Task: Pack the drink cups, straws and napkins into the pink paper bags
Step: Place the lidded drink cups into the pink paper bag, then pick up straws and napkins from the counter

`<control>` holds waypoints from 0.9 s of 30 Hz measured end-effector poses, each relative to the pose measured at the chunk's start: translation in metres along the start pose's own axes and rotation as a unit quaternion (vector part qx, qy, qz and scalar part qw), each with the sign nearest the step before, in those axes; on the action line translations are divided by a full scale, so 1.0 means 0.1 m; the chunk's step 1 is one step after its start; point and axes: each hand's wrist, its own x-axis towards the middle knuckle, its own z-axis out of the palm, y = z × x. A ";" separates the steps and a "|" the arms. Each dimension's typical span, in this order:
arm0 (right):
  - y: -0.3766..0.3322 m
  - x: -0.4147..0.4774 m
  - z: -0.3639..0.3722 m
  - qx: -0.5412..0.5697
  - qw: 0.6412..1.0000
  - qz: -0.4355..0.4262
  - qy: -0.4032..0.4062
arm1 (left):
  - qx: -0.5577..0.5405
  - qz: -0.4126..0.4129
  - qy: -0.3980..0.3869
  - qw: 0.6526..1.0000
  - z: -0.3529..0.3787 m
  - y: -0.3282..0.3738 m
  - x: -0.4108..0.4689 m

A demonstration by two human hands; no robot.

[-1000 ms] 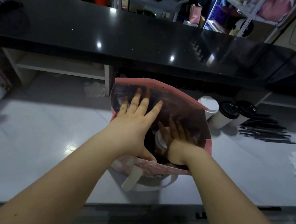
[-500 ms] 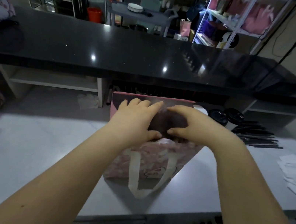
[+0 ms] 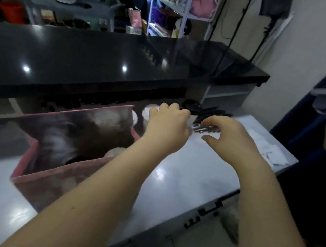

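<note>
**Table**, pale grey, glossy top [image 3: 189, 166]: carries every item below.

**Bag**, pink paper, open-topped [image 3: 52, 182]: stands near left on the table with its mouth gaping. Round cup lids [image 3: 115, 151] show inside it (how many is unclear, as the frame is blurred).

**Left hand** [image 3: 168, 122]: just past the bag's far right corner. Its fingers [image 3: 174, 108] curl down over the white-lidded cup; whether they grip it cannot be told.

**Right hand** [image 3: 226, 133]: just right of the left hand. Its fingers [image 3: 215, 121] are spread and loosely curved with the thumb apart, holding nothing, over the near end of the straws.

**Cup**, white paper, white lid [image 3: 148, 115]: outside the bag, under the left hand.

**Cup**, black lid [image 3: 191, 105]: farther back, untouched.

**Straws**, black, loose bundle [image 3: 206, 128]: on the table beside the cups.

**Napkins**, white, scattered [image 3: 269, 148]: far right.

**Step**, as judged: the bag is partly filled and another cup and the straws are being fetched. Next, the cup needs a firm grip round its wall and an upright carry left into the bag. The straws need a pinch.
</note>
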 end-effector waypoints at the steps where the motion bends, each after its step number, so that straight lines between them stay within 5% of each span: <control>1: 0.14 -0.04 -0.03 -0.010 1.000 0.014 0.009 | -0.011 0.005 0.000 1.000 0.10 0.12 0.05; 6: 0.79 -0.15 -0.01 -0.021 0.996 0.083 -0.015 | -0.056 0.002 -0.032 0.998 0.66 0.58 0.28; 16: 2.12 0.53 0.32 -0.006 0.990 0.090 -0.104 | -0.066 -0.085 -0.112 0.988 1.85 0.94 1.18; 27: 3.35 1.92 1.01 -0.022 0.986 -0.030 -0.160 | -0.030 -0.196 -0.093 0.976 2.78 0.98 2.19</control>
